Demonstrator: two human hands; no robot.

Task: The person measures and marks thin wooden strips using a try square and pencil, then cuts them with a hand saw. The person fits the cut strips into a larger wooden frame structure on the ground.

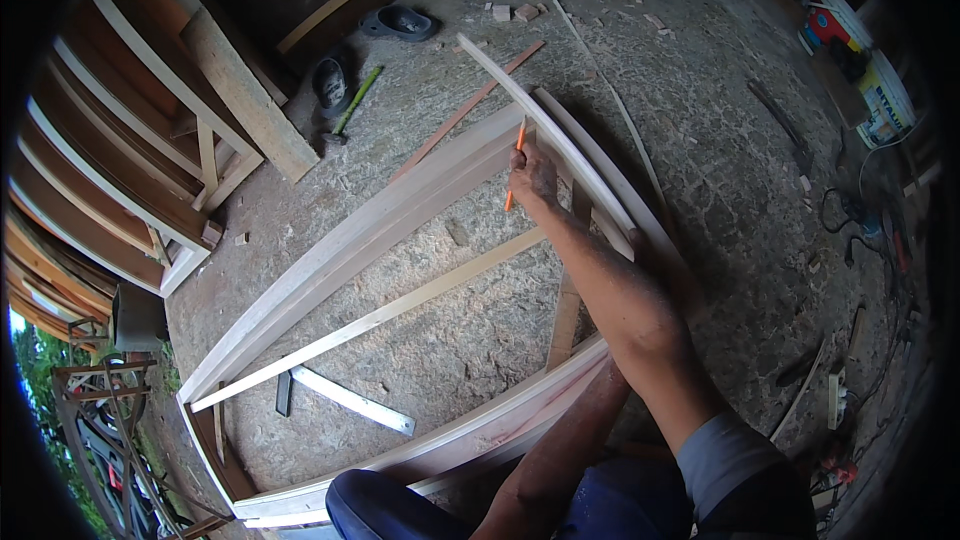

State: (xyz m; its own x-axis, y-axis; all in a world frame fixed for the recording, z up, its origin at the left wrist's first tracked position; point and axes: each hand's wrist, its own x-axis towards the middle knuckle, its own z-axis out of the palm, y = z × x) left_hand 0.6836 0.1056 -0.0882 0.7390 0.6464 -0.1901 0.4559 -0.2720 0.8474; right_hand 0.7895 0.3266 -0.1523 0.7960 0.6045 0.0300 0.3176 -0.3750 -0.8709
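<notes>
While the orange pencil (pixel 520 134) is pinched in the right hand (pixel 533 178) beside the strip (pixel 575 164) across the frame (pixel 350 237), the strip should be steadied, though the mostly hidden left hand's (pixel 638 240) hold cannot be told.

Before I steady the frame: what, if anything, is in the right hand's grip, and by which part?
The pencil, around its middle; both ends stick out of the right grip.

1. Right hand (pixel 533 180): grips orange pencil (pixel 520 137) near light wooden strip (pixel 500 77).
2. Left forearm (pixel 560 450): passes beneath right arm (pixel 640 315).
3. Wooden frame (pixel 390 198): lies on rough floor (pixel 720 140).
4. Metal square (pixel 352 400): rests on floor inside frame.
5. Green-handled hammer (pixel 360 100): lies beside dark shoe (pixel 330 86).
</notes>
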